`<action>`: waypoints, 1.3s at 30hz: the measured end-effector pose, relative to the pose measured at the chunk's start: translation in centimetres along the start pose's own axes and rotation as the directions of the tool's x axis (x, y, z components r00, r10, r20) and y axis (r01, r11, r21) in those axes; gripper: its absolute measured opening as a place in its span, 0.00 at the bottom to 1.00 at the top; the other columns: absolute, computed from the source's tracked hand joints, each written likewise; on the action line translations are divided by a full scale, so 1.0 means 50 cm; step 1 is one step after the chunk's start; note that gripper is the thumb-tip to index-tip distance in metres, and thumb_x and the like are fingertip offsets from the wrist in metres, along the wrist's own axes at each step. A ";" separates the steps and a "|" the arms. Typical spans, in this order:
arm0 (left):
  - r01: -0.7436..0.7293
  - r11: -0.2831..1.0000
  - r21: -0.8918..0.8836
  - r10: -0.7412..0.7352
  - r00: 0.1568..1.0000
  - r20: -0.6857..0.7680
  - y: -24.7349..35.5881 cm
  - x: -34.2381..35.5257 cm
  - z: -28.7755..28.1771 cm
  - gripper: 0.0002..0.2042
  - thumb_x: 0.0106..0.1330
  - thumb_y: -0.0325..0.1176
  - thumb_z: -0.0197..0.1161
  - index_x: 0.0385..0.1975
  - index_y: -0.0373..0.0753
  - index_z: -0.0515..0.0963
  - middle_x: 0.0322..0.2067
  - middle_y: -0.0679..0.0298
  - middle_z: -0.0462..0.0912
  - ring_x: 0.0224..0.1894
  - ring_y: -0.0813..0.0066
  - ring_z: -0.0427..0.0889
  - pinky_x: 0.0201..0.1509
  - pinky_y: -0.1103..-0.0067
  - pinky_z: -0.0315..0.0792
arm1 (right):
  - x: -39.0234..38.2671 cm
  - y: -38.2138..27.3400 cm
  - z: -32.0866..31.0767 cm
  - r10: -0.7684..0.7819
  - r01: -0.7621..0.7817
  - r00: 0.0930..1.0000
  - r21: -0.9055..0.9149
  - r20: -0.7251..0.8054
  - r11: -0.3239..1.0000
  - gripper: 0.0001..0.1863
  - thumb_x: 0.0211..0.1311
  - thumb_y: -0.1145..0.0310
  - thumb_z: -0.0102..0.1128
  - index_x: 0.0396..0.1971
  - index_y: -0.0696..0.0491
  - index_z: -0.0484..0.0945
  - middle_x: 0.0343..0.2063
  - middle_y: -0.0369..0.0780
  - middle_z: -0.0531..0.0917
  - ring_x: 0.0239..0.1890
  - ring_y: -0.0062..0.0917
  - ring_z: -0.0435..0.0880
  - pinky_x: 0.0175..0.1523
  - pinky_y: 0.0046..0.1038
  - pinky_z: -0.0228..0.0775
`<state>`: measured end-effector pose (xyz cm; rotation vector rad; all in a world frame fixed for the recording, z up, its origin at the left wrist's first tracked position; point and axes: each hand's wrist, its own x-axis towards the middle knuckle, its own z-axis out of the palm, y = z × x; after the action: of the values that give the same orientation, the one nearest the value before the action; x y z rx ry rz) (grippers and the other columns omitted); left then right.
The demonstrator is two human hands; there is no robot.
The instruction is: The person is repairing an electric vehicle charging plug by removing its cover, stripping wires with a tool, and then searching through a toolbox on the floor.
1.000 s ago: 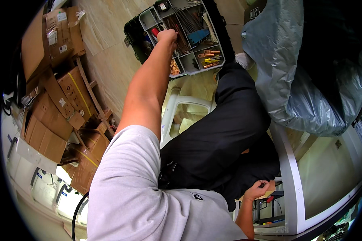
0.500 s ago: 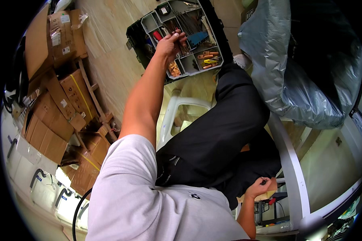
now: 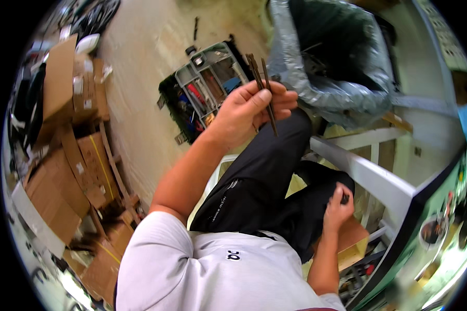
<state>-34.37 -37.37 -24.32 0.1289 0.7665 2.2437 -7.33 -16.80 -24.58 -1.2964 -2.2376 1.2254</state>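
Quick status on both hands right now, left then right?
Left hand: closed, holding several slim brown rods.
Right hand: closed around a small dark object, mostly hidden; can't tell what.

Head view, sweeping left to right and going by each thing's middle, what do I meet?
Cardboard boxes → open toolbox → left hand holding thin brown rods → right hand, closed around a small dark object.
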 end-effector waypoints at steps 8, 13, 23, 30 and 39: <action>0.189 0.981 -0.040 -0.168 0.938 0.302 -0.117 -0.108 0.253 0.12 0.70 0.34 0.51 0.48 0.36 0.71 0.52 0.50 0.74 0.56 0.55 0.73 0.60 0.61 0.66 | -0.092 -0.209 -0.033 -0.172 0.042 0.950 0.439 0.260 0.898 0.11 0.58 0.69 0.63 0.37 0.60 0.78 0.22 0.33 0.77 0.24 0.13 0.70 0.30 0.16 0.62; 0.306 0.951 0.038 -0.293 0.858 0.422 -0.172 -0.144 0.345 0.12 0.70 0.33 0.49 0.48 0.34 0.69 0.52 0.48 0.73 0.56 0.54 0.73 0.58 0.55 0.68 | -0.152 -0.174 -0.137 -0.099 -0.069 0.961 0.570 0.258 0.819 0.09 0.59 0.67 0.63 0.33 0.58 0.78 0.19 0.31 0.75 0.18 0.11 0.67 0.24 0.15 0.59; 0.303 0.891 0.338 -0.445 0.730 0.519 -0.256 -0.181 0.500 0.13 0.71 0.31 0.49 0.48 0.28 0.70 0.49 0.46 0.75 0.53 0.56 0.75 0.60 0.65 0.68 | -0.230 -0.076 -0.239 0.020 -0.049 0.999 0.948 0.045 0.314 0.12 0.59 0.65 0.63 0.34 0.58 0.76 0.22 0.34 0.76 0.16 0.13 0.70 0.20 0.16 0.62; 0.119 0.870 0.478 -0.417 0.696 0.585 -0.341 -0.206 0.604 0.13 0.71 0.31 0.46 0.48 0.29 0.70 0.38 0.51 0.79 0.45 0.62 0.79 0.54 0.65 0.72 | -0.287 -0.025 -0.321 0.211 0.315 0.874 0.841 -0.438 0.440 0.09 0.61 0.68 0.60 0.33 0.59 0.77 0.19 0.32 0.74 0.17 0.12 0.70 0.21 0.15 0.61; 0.179 0.880 0.439 -0.373 0.833 0.408 -0.436 -0.236 0.721 0.13 0.68 0.37 0.54 0.45 0.35 0.72 0.13 0.76 0.56 0.13 0.90 0.52 0.15 0.88 0.50 | -0.330 0.014 -0.428 0.209 0.421 0.681 0.610 -0.701 0.672 0.08 0.60 0.73 0.60 0.35 0.61 0.79 0.20 0.33 0.75 0.17 0.10 0.67 0.21 0.14 0.57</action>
<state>-1.03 -16.12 -5.58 0.6971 0.8684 1.6498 15.06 -18.67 -9.52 -0.9901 -1.0159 1.0866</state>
